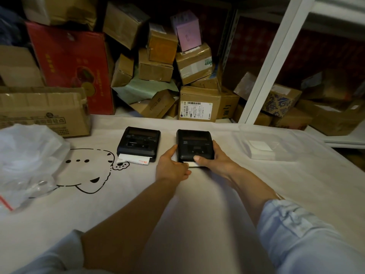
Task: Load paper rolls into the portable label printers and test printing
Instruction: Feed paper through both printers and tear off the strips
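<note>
From the head camera, our left hand (171, 166) and right hand (214, 158) grasp the right printer (194, 145) on the surface (217, 194), fingers curled round its sides, thumb on top. We should steady it while paper (192, 164) feeds at its front edge.

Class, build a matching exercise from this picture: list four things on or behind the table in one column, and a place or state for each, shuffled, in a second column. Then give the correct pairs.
Things:
1. left printer
2. right printer
3. plastic bag
4. red box

Descriptions:
A. gripped by both hands
B. crumpled at the table's left edge
C. lying untouched, paper sticking out of its front
D. leaning among cardboard boxes behind the table

Pairs: 1-C, 2-A, 3-B, 4-D
</note>
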### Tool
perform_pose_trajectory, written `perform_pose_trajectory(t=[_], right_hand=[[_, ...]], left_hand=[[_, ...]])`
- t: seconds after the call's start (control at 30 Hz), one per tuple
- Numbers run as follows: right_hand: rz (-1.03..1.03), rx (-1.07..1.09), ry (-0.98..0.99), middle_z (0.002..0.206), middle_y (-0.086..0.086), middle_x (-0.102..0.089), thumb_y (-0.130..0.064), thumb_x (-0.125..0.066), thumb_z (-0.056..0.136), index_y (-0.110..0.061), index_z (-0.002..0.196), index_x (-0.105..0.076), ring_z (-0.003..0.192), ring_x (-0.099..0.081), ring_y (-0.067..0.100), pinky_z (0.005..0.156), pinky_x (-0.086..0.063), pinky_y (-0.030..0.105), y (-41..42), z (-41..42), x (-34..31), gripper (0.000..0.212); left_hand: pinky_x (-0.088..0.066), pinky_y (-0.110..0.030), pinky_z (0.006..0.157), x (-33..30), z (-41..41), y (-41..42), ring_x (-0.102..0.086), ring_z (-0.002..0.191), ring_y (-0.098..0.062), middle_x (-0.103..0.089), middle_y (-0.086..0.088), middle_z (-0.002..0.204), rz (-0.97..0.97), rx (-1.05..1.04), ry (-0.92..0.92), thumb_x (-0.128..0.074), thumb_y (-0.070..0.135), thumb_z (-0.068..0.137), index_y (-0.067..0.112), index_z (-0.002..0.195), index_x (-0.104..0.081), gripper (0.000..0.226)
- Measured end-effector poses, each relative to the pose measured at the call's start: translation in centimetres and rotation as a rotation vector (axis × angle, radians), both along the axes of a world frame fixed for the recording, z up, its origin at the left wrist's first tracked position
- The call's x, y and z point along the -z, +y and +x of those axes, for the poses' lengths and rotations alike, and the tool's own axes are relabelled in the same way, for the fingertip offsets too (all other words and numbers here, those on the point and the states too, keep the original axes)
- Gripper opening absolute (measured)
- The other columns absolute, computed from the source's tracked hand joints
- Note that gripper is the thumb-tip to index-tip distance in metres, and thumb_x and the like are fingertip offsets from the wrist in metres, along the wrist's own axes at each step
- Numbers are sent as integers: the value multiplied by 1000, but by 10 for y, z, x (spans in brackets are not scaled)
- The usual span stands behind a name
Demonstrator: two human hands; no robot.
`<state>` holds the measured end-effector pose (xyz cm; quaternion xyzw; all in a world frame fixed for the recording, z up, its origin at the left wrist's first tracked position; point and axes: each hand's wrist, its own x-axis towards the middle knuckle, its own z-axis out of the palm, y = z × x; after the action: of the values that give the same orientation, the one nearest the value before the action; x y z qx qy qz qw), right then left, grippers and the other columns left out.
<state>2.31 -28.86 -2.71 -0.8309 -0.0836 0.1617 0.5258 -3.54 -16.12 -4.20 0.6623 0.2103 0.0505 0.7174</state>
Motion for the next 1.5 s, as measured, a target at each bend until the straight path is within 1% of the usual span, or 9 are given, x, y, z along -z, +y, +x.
perform_pose_trajectory(t=[0.13,0.27,0.6,0.83,0.93,1.0,1.2,1.3,1.5], right_hand=[[-5,36,-13,140,2,-47,-23,-69,87,-26,142,-29,128,-43,21,103,-35,34,4,0,3,68],[-3,46,4,140,1,-47,-23,-68,87,-26,143,-27,128,-43,22,104,-34,34,5,3,5,69],[-11,72,6,138,1,-50,-26,-71,85,-29,138,-31,129,-44,25,110,-35,45,7,5,9,66],[2,65,7,139,1,-49,-23,-69,86,-26,140,-31,128,-44,23,105,-34,37,5,3,5,66],[9,72,12,138,2,-50,-23,-69,86,-27,139,-32,127,-45,23,104,-35,36,5,3,5,65],[11,74,13,138,2,-50,-23,-69,86,-27,140,-31,127,-45,23,105,-35,38,5,3,5,66],[2,81,21,141,1,-47,-26,-69,86,-28,142,-28,131,-42,24,108,-34,42,5,5,8,69],[-6,78,10,141,1,-47,-26,-69,86,-28,142,-28,130,-43,25,109,-35,42,5,5,9,69],[-22,89,-3,139,2,-48,-30,-70,85,-29,141,-28,130,-43,27,110,-35,45,6,9,16,70]], left_hand=[[-52,-32,76,-8,1,-1,-66,96,-30,-59,-24,120,-124,-40,112,-58,-4,88,21,148,-25,73],[-55,-30,70,-7,1,-1,-56,65,-14,-60,-17,101,-17,12,100,-56,-3,90,21,147,-31,67],[-54,-33,81,-11,-2,6,-53,65,-13,-57,-16,105,-6,58,130,-57,-7,87,21,145,-35,68],[-55,-24,58,-7,-3,5,-62,68,-13,-63,-18,113,-49,39,110,-60,1,88,18,146,-32,66],[-55,-23,44,-6,-1,9,-65,67,-12,-68,-14,102,-155,23,193,-65,9,87,8,139,-39,58],[-49,-17,39,-5,-1,12,-66,57,-8,-71,-10,87,-81,36,233,-67,20,86,3,127,-50,47],[-37,-15,38,-9,-2,20,-62,44,-6,-71,-6,68,206,135,271,-62,36,87,2,100,-66,37],[-36,-13,34,-11,-4,16,-62,39,-6,-70,-5,61,108,157,300,-62,32,88,1,97,-68,33],[-34,-11,32,-14,-4,6,-62,39,-5,-71,-7,75,-30,100,295,-62,22,90,3,99,-66,22]])
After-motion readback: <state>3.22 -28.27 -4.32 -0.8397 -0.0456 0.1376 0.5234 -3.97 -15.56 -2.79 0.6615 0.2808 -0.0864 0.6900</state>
